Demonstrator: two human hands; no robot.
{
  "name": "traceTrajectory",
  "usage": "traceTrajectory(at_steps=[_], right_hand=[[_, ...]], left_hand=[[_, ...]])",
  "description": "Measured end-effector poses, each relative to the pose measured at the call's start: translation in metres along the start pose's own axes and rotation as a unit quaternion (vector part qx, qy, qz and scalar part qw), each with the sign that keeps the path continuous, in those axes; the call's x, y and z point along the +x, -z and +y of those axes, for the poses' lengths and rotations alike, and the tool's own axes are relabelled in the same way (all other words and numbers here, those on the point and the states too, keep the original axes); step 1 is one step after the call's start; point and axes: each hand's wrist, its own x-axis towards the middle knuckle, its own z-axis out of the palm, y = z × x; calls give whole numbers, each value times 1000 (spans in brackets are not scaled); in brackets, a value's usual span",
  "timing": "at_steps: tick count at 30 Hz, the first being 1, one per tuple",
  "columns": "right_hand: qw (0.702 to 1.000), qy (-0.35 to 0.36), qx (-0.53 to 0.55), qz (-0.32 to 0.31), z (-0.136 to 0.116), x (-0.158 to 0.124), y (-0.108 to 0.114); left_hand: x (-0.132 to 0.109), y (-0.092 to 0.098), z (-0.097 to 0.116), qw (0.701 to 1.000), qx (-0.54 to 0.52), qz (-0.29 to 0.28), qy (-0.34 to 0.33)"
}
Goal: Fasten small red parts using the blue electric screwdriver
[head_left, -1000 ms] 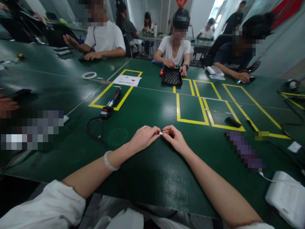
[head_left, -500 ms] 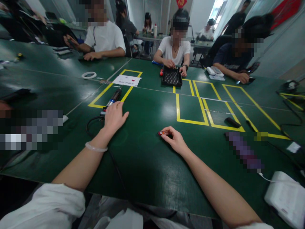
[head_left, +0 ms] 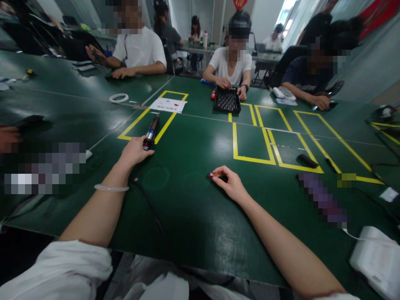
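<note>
A dark cylindrical tool (head_left: 152, 130) with a blue band lies inside the left yellow tape outline on the green table (head_left: 193, 216). My left hand (head_left: 136, 151) is at the near end of this tool, its thumb and fingers wrapped round that end. Farther right, my right hand (head_left: 229, 183) rests on the table and pinches a small red object (head_left: 211, 175) between thumb and fingertips. Its details are too small to tell. A black cable (head_left: 150, 204) runs from near my left hand toward the table's front edge.
White paper (head_left: 168, 105) and a white ring (head_left: 118, 98) lie beyond the tool. Across the table a person's hands work at a black tray (head_left: 227, 104). On the right are a black object (head_left: 307, 161), a blurred purple item (head_left: 323, 198) and a white box (head_left: 376, 260).
My left hand has shifted left, off the top of the tool, and now grips its near end from the side. The right hand has stayed in place.
</note>
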Motion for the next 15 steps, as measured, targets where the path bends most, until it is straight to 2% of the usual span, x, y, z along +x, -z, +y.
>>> traceTrajectory(at_steps=[6,12,15], right_hand=[[1000,9,-23,17,3,1,-1],[998,20,-53,27,6,2,-2],[997,23,-63,33,5,1,-3]], left_hand=[[-22,-7,47,999,6,31,-28],[-54,-9,110,993,-21,-11,-116],[-72,-13,139,983,-51,-13,-173]])
